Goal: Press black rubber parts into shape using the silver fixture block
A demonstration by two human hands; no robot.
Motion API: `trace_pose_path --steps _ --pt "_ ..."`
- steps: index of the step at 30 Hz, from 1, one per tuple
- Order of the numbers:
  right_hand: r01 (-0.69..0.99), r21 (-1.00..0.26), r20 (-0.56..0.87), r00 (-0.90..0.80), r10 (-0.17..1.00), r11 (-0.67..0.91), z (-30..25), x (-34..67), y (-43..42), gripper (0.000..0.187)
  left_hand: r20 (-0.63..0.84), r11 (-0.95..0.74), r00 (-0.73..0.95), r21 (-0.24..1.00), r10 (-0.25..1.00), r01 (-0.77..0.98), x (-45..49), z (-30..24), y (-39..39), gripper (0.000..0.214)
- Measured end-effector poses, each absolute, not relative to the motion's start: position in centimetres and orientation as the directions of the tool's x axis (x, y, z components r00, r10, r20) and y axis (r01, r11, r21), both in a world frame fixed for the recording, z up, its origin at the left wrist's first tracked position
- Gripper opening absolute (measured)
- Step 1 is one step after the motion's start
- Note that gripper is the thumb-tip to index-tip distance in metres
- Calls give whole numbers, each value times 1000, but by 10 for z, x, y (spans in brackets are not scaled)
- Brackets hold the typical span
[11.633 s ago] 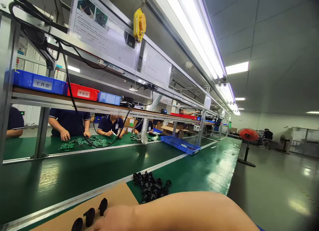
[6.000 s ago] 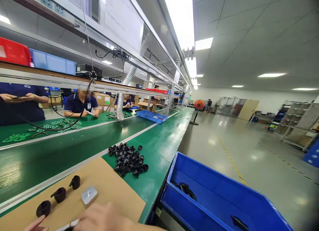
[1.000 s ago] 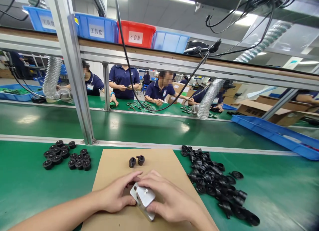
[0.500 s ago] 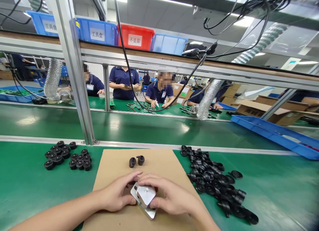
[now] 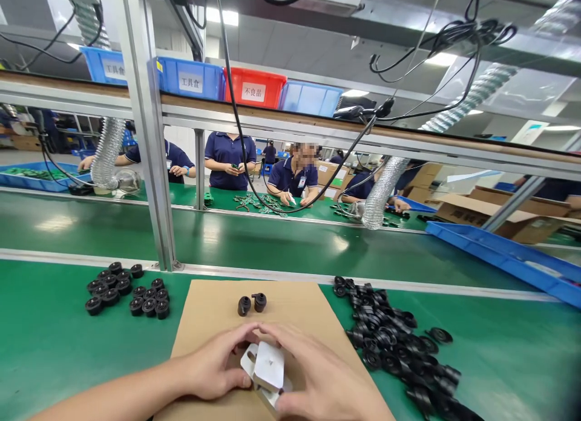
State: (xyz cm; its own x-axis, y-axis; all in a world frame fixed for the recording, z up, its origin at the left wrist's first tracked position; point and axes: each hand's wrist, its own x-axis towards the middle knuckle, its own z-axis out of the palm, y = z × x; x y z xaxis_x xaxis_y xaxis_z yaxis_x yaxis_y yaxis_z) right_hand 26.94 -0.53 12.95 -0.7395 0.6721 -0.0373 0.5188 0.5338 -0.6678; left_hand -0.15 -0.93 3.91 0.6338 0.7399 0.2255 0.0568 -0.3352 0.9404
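A silver metal block fixture (image 5: 270,366), two stacked plates with rounded corners, is tilted between my hands over a cardboard sheet. Along its left side, my left hand (image 5: 218,360) grips it with the thumb against the near edge and the fingers curled behind. My right hand (image 5: 318,372) wraps the right side, thumb at the near right corner and fingertips meeting the left ones at the far side. Whether anything sits inside the fixture is hidden. Just beyond lie two small black parts with side spouts, a left one (image 5: 244,306) and a right one (image 5: 259,302).
Round black caps (image 5: 110,297) stand grouped on the green bench at left. A heap of black ring-shaped parts (image 5: 385,330) lies right of the cardboard (image 5: 209,306). A metal post (image 5: 152,167) rises behind, a blue tray (image 5: 499,251) sits far right, and co-workers sit opposite.
The view has shifted so the scene sits slightly lower. The fixture has turned a little between my hands, and my right hand has shifted its grip, its thumb now lower at the near corner.
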Motion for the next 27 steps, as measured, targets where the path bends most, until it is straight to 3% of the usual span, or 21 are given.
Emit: trace_pose_path --steps 2,5,9,13,15,19,22,24,27 --pt "438 -707 -6 -788 615 555 133 269 -5 99 220 -319 635 947 741 44 -2 39 -9 99" --pt "518 -646 -14 -742 670 561 138 264 -9 92 204 -302 636 952 745 48 -3 39 -9 104" --pt "487 -650 -5 -770 637 584 139 264 -13 105 192 -314 636 946 748 84 -5 41 -9 105" --pt "510 -630 -6 -757 653 586 133 269 -10 92 172 -308 638 945 750 107 -4 44 -9 104" --pt "542 -609 -16 -738 674 580 132 270 -8 96 159 -294 623 948 766 120 -4 45 -10 104" --pt "455 -650 10 -796 605 609 136 264 -12 91 177 -323 636 939 751 119 -4 42 -9 104" --pt "568 -580 -23 -728 685 584 137 257 -16 83 176 -314 634 943 753 111 -5 38 -9 106" --pt "609 -548 -45 -705 707 573 138 257 -18 95 154 -291 611 948 777 131 -5 37 -8 108" --pt "503 -602 -56 -801 596 620 142 261 -18 92 160 -296 622 947 767 121 -5 37 -7 108"
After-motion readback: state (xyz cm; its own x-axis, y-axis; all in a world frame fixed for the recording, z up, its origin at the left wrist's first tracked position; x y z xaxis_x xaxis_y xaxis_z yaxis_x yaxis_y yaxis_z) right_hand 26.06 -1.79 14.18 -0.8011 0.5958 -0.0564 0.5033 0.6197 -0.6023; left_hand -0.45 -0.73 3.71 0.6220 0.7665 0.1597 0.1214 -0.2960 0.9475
